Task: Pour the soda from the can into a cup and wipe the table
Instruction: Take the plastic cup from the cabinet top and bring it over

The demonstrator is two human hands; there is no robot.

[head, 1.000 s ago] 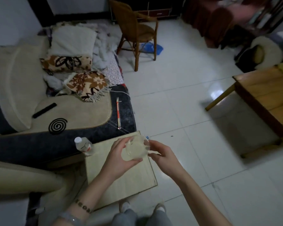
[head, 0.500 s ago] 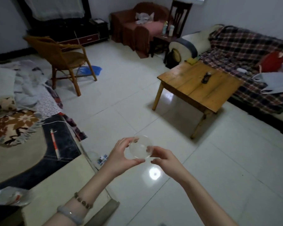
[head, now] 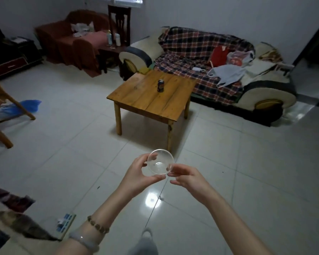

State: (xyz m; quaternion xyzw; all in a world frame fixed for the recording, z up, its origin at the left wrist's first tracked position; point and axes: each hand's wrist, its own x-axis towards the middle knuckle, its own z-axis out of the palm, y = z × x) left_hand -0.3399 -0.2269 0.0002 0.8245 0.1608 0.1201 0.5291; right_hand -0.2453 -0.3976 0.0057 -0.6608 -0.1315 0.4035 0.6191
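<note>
While the person is standing on a glossy white tiled floor (head: 63, 144), the left hand (head: 136, 174) is gripping a clear cup (head: 159, 162) from its side and the right hand (head: 189, 177) is pinching its right wall. The soda can (head: 160, 85) is standing upright on the wooden table (head: 145, 100), well apart from the cup. A plaid-covered sofa (head: 201, 50) is sitting just behind the table.

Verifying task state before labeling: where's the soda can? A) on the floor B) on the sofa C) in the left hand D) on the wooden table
D: the can stands upright on the wooden table; the left hand holds only the cup.
</note>
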